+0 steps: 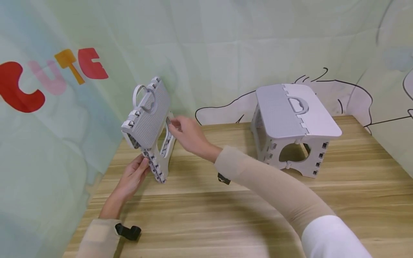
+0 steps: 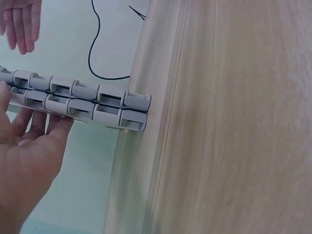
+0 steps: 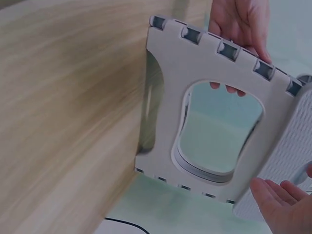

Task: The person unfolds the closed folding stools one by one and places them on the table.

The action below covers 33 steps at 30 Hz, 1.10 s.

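Left hand (image 1: 131, 176), half-folded stool (image 1: 149, 123) in grasp

I see the folding stool (image 1: 150, 122), grey and white plastic, standing half-folded toward the left of the table (image 1: 193, 215), seat bent at its middle hinge, handle loops uppermost.

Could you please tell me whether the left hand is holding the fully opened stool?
No, the left hand grips the partly folded stool, while the opened stool stands apart on the table.
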Each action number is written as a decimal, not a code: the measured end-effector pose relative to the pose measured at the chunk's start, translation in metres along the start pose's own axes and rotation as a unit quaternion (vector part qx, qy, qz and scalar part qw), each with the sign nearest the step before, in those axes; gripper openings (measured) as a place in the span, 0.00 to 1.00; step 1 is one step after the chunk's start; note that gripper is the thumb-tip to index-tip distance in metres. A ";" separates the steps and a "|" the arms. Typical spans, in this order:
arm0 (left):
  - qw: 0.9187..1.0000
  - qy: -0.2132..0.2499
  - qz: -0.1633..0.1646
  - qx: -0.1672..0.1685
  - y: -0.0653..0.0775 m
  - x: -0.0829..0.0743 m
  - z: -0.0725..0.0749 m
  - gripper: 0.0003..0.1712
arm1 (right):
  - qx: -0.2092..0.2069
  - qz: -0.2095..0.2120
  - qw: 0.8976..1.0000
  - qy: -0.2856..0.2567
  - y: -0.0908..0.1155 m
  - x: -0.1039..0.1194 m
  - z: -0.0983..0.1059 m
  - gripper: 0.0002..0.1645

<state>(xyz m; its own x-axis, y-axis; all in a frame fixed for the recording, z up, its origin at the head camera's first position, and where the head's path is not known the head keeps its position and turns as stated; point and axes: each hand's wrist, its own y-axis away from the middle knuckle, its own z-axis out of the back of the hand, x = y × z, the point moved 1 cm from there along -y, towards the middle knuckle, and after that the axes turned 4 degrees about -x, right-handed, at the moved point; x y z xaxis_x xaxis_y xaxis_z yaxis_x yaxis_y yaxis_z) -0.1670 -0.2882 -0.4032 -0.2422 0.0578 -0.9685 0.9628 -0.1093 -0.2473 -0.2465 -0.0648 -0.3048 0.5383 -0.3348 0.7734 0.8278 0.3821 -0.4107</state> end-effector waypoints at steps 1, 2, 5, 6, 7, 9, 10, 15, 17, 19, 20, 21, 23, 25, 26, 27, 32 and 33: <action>1.000 -0.001 0.000 0.000 0.000 0.000 0.000 0.33 | 0.005 -0.001 1.000 -0.003 0.001 -0.002 -0.002 0.21; 1.000 0.000 -0.001 0.001 0.000 0.000 0.000 0.32 | 0.011 -0.003 1.000 -0.009 0.003 -0.005 -0.005 0.21; 1.000 0.002 -0.006 0.005 -0.001 0.001 0.000 0.30 | 0.029 -0.006 0.999 -0.021 0.008 -0.011 -0.015 0.21; 1.000 0.003 -0.008 0.006 -0.001 0.001 0.000 0.30 | 0.036 -0.009 0.999 -0.022 0.010 -0.013 -0.019 0.21; 1.000 0.005 -0.009 0.008 -0.001 0.001 0.000 0.29 | 0.045 -0.012 0.999 -0.026 0.013 -0.015 -0.023 0.21; 1.000 0.007 -0.011 0.011 -0.001 0.001 0.001 0.27 | 0.059 -0.017 0.998 -0.027 0.017 -0.019 -0.031 0.22; 1.000 0.007 -0.012 0.011 -0.001 0.001 0.001 0.26 | 0.065 -0.019 0.997 -0.027 0.020 -0.020 -0.036 0.23; 1.000 0.005 -0.012 0.007 0.000 0.002 0.001 0.22 | 0.084 -0.030 0.995 -0.041 0.029 -0.026 -0.054 0.28; 1.000 0.001 -0.010 0.004 0.000 0.002 0.001 0.22 | 0.083 -0.032 0.995 -0.045 0.031 -0.028 -0.060 0.30; 1.000 -0.004 -0.010 0.002 0.000 0.002 0.001 0.24 | 0.078 -0.028 0.995 -0.048 0.032 -0.030 -0.065 0.30; 1.000 -0.005 -0.011 0.001 -0.001 0.002 0.001 0.25 | 0.076 -0.025 0.995 -0.051 0.033 -0.030 -0.066 0.31; 1.000 -0.006 -0.012 0.000 -0.001 0.002 0.001 0.25 | 0.074 -0.017 0.996 -0.050 0.033 -0.031 -0.069 0.32; 1.000 -0.005 -0.014 0.000 0.000 0.003 0.001 0.26 | 0.073 -0.008 0.996 -0.051 0.034 -0.032 -0.072 0.33; 1.000 -0.003 -0.016 -0.001 0.000 0.003 0.001 0.26 | 0.073 0.004 0.996 -0.051 0.035 -0.032 -0.075 0.32; 1.000 -0.004 -0.016 0.000 0.000 0.003 0.001 0.27 | 0.071 0.010 0.996 -0.051 0.035 -0.032 -0.077 0.31; 1.000 -0.004 -0.016 0.001 0.000 0.004 0.001 0.28 | 0.068 0.019 0.996 -0.045 0.035 -0.032 -0.078 0.29; 1.000 -0.007 -0.016 0.004 -0.001 0.003 -0.001 0.33 | 0.048 0.046 0.998 0.011 0.035 -0.030 -0.081 0.21; 1.000 -0.005 -0.017 0.004 -0.001 0.003 -0.001 0.33 | 0.047 0.048 0.997 0.022 0.035 -0.030 -0.081 0.21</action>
<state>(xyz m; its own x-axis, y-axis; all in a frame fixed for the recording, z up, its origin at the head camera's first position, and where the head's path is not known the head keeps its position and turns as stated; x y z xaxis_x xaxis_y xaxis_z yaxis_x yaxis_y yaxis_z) -0.1688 -0.2867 -0.4055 -0.2752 0.0519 -0.9600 0.9532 -0.1156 -0.2795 -0.2206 -0.1117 -0.3815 0.6231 -0.3294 0.7094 0.7542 0.4934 -0.4333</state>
